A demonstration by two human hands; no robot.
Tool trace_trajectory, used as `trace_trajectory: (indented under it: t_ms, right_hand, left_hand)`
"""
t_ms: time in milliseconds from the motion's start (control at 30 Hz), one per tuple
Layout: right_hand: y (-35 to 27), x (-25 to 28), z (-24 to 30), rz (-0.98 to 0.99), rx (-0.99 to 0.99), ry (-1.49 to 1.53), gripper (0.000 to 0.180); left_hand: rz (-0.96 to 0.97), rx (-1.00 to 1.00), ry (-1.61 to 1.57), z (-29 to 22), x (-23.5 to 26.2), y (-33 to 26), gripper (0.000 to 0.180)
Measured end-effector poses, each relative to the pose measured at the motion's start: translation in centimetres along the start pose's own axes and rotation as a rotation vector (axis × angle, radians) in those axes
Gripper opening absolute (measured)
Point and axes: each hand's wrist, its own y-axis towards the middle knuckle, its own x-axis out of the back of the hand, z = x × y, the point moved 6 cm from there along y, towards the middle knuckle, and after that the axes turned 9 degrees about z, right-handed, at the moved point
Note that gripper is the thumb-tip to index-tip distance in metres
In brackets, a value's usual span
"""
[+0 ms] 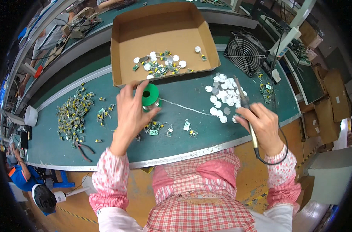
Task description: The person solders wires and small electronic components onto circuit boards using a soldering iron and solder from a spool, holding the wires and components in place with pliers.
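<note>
My left hand (130, 112) curls round the side of a green spool of solder wire (154, 92), thumb below and fingers above. From the spool a silvery strand of solder (187, 108) runs right to a pile of round white discs (222, 94). Held like a pen in my right hand (264, 123) is a soldering iron (254, 137), its tip pointing up and away over the pile's right side; its black cord loops by my wrist. Small green circuit boards with yellow parts (154, 132) lie beside and partly behind my left hand, and a few more lie right of it.
A cardboard box (160, 23) holding boards with discs stands at the back. A black fan (245, 54) is at the far right. Left lie a heap of boards (75, 112), pliers (83, 151) and a white tub (31, 116). A person (24, 174) sits beyond the left end.
</note>
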Motion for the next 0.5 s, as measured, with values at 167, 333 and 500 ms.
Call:
trace_trajectory:
  t_ms: [167,333,500]
  right_hand:
    - [-7.0,-0.5,-3.1,-0.129,-0.292,0.095,0.024]
    - [-9.8,-3.9,-3.3,-0.236,-0.555,0.494,0.017]
    - [-8.4,-8.1,-1.4,-0.278,-0.545,0.673,0.011]
  left_hand:
    - [-0.001,-0.069,-0.149,-5.9,-1.8,-4.7,0.019]
    - [0.216,0.043,-0.165,-7.9,-6.5,-3.5,0.013]
    - [0.296,0.09,-0.114,-7.4,-6.3,-3.0,0.014]
